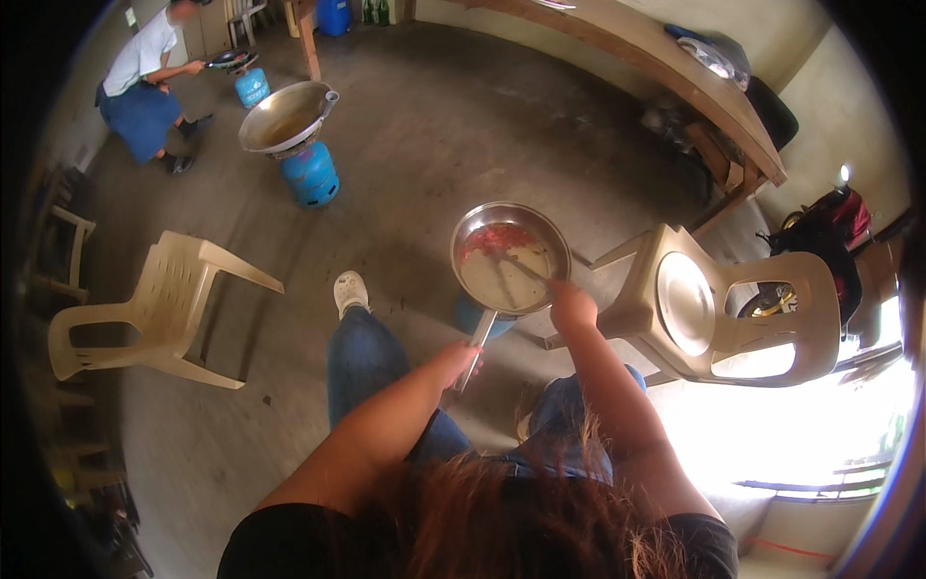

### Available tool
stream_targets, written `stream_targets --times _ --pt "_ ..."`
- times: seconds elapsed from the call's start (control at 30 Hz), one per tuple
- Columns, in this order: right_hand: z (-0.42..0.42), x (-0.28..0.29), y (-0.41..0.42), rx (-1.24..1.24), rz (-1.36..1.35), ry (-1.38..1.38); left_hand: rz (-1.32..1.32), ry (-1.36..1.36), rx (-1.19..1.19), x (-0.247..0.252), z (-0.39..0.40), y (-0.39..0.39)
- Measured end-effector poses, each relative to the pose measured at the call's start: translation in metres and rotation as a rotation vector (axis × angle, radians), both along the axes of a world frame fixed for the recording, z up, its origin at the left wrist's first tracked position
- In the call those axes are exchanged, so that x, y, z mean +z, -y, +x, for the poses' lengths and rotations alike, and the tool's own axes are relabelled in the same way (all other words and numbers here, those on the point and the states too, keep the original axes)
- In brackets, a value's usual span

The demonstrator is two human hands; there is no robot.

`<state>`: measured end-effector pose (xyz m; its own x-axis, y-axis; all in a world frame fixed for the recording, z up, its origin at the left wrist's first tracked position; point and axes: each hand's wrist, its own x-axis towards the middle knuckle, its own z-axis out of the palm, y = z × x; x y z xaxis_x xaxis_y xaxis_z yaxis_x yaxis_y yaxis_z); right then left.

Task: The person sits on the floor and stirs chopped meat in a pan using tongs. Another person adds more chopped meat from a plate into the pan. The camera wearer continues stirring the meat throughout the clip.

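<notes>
My left hand (463, 362) grips the metal handle (483, 331) of a steel frying pan (470, 217). Under the pan, a blue gas cylinder (469, 318) shows only in part. Reddish chopped food (499, 237) lies along the far side of the pan, and the nearer part of its base is mostly bare. In my right hand (575, 307) is a slim utensil (528, 269), its tip down among the food; its exact kind is hard to tell.
A plastic chair (658, 297) at right carries a round metal plate (686, 304). An overturned plastic chair (173, 297) lies left. Ahead, a large wok (286, 119) sits on a blue gas cylinder (311, 174). A person (145, 72) holds another pan (230, 59) farther back. A wooden counter (651, 65) runs along the wall.
</notes>
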<state>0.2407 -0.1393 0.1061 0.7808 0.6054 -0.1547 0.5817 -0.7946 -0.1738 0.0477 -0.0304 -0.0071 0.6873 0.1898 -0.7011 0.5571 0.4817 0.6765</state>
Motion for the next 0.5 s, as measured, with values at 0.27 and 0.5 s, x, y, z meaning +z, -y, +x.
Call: stream_targets --times 0.27,0.5 --pt "0.035 0.016 0.029 -0.200 0.082 0.016 0.001 -0.011 -0.001 -0.005 -0.003 0.000" --pt "0.040 0.016 0.001 -0.149 -0.063 -0.036 -0.009 -0.029 -0.007 -0.010 -0.001 -0.001"
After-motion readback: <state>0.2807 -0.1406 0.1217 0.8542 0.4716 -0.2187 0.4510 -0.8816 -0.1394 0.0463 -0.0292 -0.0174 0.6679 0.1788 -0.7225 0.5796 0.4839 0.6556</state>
